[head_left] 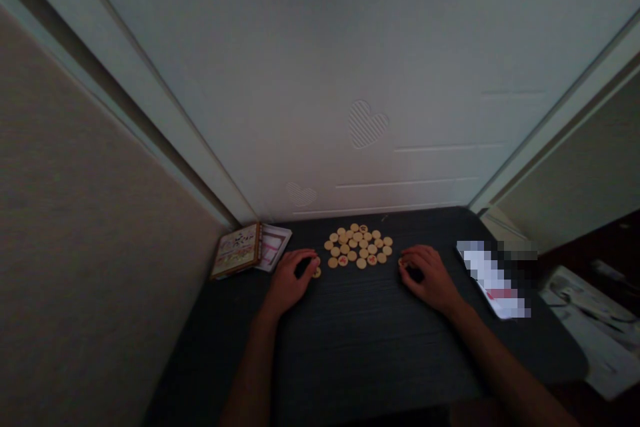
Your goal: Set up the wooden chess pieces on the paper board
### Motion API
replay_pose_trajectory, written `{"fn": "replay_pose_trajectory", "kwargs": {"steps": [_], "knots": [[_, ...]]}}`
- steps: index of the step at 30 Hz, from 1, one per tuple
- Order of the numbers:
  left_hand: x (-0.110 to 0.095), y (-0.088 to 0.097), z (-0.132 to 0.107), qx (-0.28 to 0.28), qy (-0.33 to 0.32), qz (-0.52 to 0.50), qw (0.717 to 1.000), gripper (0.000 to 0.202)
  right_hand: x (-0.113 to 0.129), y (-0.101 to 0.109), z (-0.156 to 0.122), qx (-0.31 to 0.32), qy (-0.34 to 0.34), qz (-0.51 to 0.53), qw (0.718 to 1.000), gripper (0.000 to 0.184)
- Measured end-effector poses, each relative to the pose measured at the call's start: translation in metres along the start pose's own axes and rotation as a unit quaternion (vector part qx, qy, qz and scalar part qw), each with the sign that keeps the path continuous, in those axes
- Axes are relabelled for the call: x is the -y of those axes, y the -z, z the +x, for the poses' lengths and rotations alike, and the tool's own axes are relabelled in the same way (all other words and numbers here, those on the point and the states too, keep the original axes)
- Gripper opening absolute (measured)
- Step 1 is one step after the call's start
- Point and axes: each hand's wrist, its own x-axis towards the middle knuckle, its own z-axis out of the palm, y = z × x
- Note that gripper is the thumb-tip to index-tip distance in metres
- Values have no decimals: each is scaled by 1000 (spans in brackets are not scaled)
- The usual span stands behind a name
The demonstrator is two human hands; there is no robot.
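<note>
Several round wooden game discs (359,246) lie bunched together on a dark table (360,340) close to the wall. My left hand (293,278) rests on the table just left of the pile, fingers curled, with one disc (317,272) at its fingertips. My right hand (427,275) rests to the right of the pile, fingers curled, and a disc (401,260) sits at its fingertips. The light is dim, and the grip on either disc is unclear.
A flat wooden box (237,251) with a white leaflet (274,247) beside it lies at the table's back left. A phone-like slab (493,278) lies at the right. A pale wall rises right behind the table. Papers (590,320) lie on the floor at the right.
</note>
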Motion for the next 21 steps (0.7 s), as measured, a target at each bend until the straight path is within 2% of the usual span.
{"fn": "replay_pose_trajectory", "kwargs": {"steps": [3, 8, 11, 15, 21], "knots": [[1, -1, 0, 2, 4, 4, 1000, 24, 16, -2, 0, -1, 22, 9, 1000, 18], [0, -2, 0, -7, 2, 14, 1000, 25, 55, -18, 5, 54, 95, 39, 993, 29], [-7, -3, 0, -30, -14, 34, 999, 24, 73, -30, 12, 69, 101, 49, 991, 30], [-30, -10, 2, -45, -60, 73, 995, 25, 82, -37, 19, 70, 83, 47, 993, 35], [-60, -22, 1, 28, -110, 120, 986, 20, 81, -37, 18, 62, 66, 44, 995, 39]]}}
